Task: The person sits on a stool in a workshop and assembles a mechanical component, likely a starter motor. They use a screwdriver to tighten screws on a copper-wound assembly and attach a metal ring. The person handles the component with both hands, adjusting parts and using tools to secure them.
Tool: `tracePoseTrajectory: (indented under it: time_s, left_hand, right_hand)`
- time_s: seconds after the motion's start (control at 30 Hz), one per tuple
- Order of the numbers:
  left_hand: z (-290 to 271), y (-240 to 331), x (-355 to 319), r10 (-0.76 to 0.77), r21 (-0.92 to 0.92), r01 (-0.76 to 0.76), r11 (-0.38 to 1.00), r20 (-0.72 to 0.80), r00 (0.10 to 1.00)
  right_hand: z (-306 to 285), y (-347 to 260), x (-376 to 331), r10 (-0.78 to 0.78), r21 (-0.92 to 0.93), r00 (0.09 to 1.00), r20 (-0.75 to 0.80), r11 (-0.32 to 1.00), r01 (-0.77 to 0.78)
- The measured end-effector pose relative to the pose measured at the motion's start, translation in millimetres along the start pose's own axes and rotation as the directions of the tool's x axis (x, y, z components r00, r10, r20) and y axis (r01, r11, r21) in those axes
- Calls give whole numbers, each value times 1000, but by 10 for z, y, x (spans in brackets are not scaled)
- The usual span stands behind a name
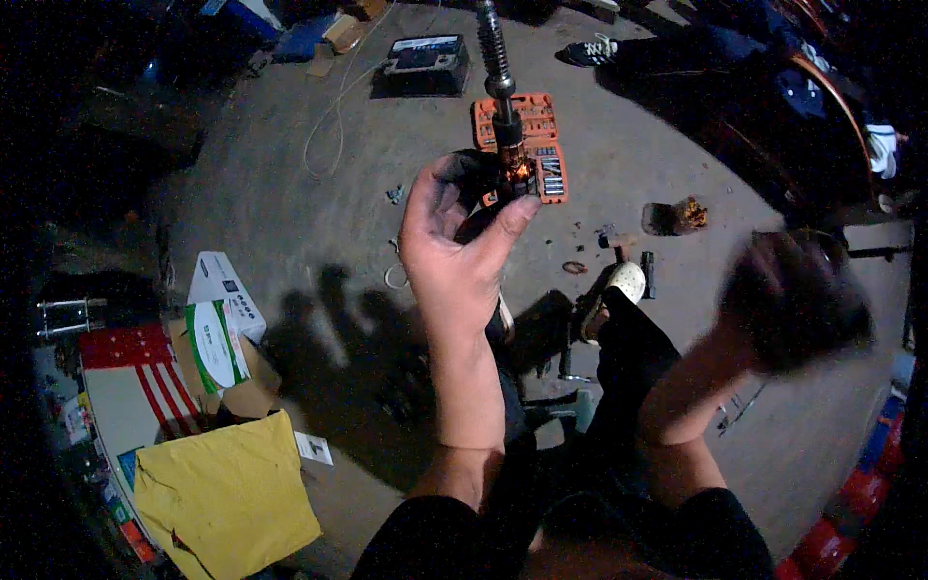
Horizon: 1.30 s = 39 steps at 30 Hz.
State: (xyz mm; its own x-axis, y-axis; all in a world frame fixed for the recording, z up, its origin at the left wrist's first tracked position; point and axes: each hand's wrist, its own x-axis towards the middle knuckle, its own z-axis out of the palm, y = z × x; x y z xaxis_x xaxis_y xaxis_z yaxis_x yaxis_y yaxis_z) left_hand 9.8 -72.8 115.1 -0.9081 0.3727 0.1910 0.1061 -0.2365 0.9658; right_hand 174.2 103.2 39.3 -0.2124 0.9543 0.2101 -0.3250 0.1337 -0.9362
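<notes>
My left hand (454,227) is raised in front of me, its thumb and fingers closed round the lower end of what looks like a motor armature (507,135). The part stands nearly upright, with a spiral-ribbed shaft at the top and copper glinting near my fingertips. Dark grime covers the fingers. My right hand (788,300) is off to the right, apart from the part. It is dark and smeared by motion, so its fingers and anything in them cannot be made out.
Behind the armature, an open orange socket set case (564,184) lies on the floor, with a black battery (425,75) farther back. A hollow metal cylinder (667,218) and a hammer (619,241) lie right of centre. A yellow packet (232,493) and white box (227,280) are left. Another person's shoe (592,50) shows at the far right.
</notes>
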Motion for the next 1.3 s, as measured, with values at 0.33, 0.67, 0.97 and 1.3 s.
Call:
tracePoseTrajectory:
  time_s: [0.33,0.67,0.97,1.3]
  left_hand:
    - [29,-121,71,34,79,-38,996,52,998]
    - [78,-116,39,0,144,-12,990,82,997]
    - [154,-171,48,48,147,-60,987,86,995]
    - [115,-124,56,-135,-338,227,913,274,952]
  right_hand:
    - [-171,-617,-207,-203,-38,979,-4,978,203]
    - [-102,-661,-262,-194,-35,980,40,980,196]
    - [-42,-766,-173,-210,-65,977,50,975,213]
    - [489,-715,139,-29,-353,993,110,933,66]
